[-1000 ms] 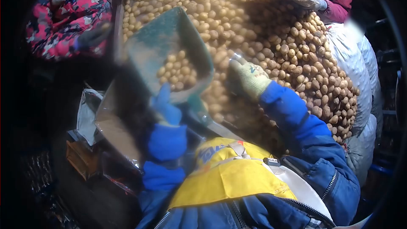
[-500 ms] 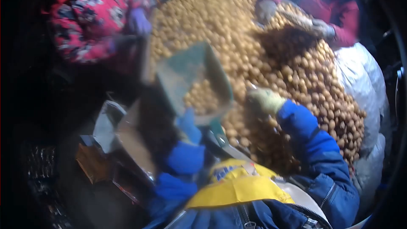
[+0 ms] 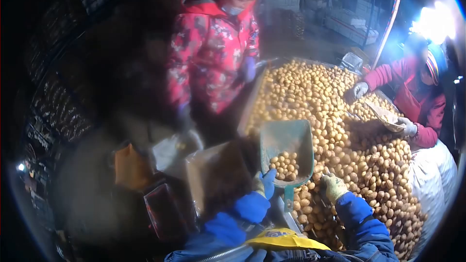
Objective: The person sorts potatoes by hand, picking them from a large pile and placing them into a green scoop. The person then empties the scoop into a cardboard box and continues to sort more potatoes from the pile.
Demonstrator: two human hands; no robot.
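Observation:
A green scoop [image 3: 286,136] lies tilted over the heap of small potato-like tubers [image 3: 306,99], with several tubers [image 3: 285,166] gathered near its handle end. My left hand [image 3: 265,182], in a blue and pale glove, grips the scoop's lower left rim. To the right of the scoop, my right hand [image 3: 334,187], in a pale yellow glove, is low over the heap with its fingers curled; what they hold is too small to make out. The scoop's green handle [image 3: 289,199] points down toward my body between both hands, and no hand is seen around it.
A person in a pink patterned jacket [image 3: 208,58] stands at the far left of the heap. Another person in a red jacket [image 3: 412,87] holds a shallow basket [image 3: 386,119] at the right. An open carton [image 3: 206,165], a white bag [image 3: 175,151] and white sacks [image 3: 432,174] stand nearby.
The view has tilted up and shifted left, showing more of the room. The scoop remains by my left hand, now more upright in view. My right hand is nearer my body.

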